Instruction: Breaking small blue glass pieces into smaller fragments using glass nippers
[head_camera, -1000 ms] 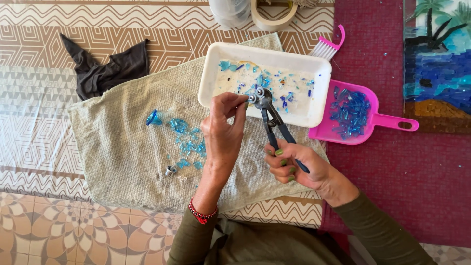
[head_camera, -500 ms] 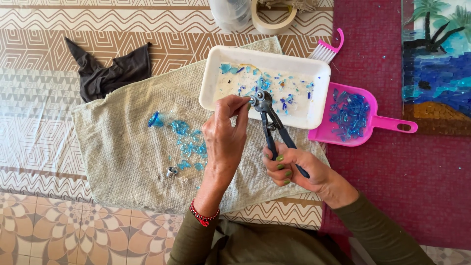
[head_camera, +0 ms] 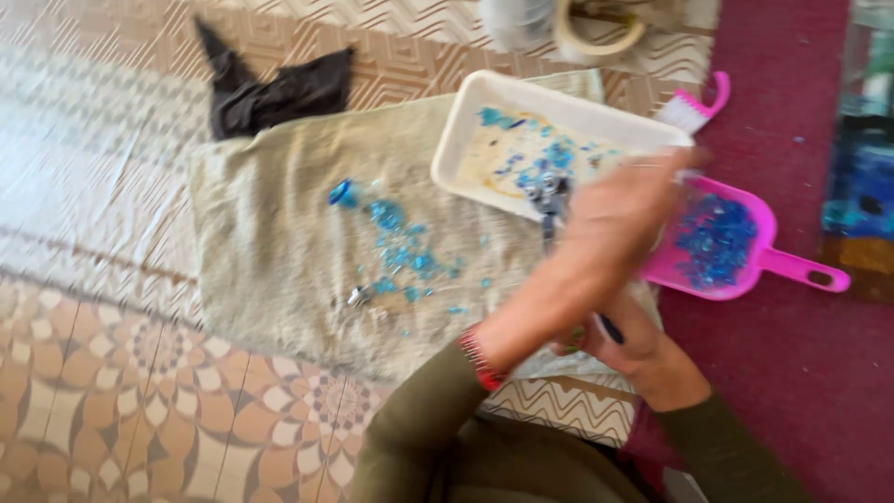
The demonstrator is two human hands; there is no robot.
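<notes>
Reaching right, blurred left hand [head_camera: 622,216] crossed white tray's [head_camera: 466,140] near-right corner toward pink dustpan [head_camera: 745,270]; grip unclear. Right hand [head_camera: 626,343] gripped wheeled nippers [head_camera: 551,197], head at tray's near edge.

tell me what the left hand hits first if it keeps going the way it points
Probably the pink dustpan of blue glass bits: the blurred left hand points right, over the white tray's edge. Its height is unclear.
</notes>
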